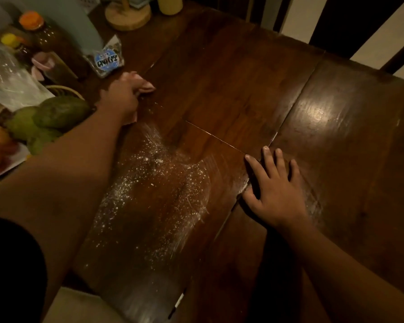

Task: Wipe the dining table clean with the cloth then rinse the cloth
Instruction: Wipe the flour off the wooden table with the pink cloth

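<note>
A dark wooden dining table (231,73) fills the view. White powder (159,190) is scattered over its near-left part, with smeared streaks around it. My left hand (120,99) reaches far across the table and grips a pinkish cloth (141,83), pressed onto the wood at the far end of the powder patch. My right hand (275,185) lies flat on the table to the right of the powder, fingers spread and straight, holding nothing.
Along the left edge stand green mangoes (54,115), a plate of fruit (0,157), plastic bags (9,78), an orange-capped jar (36,26) and a blue-labelled packet (106,59). A wooden stand base (127,16) and yellow cup (169,4) sit at the far edge. Chair backs (331,22) rise beyond.
</note>
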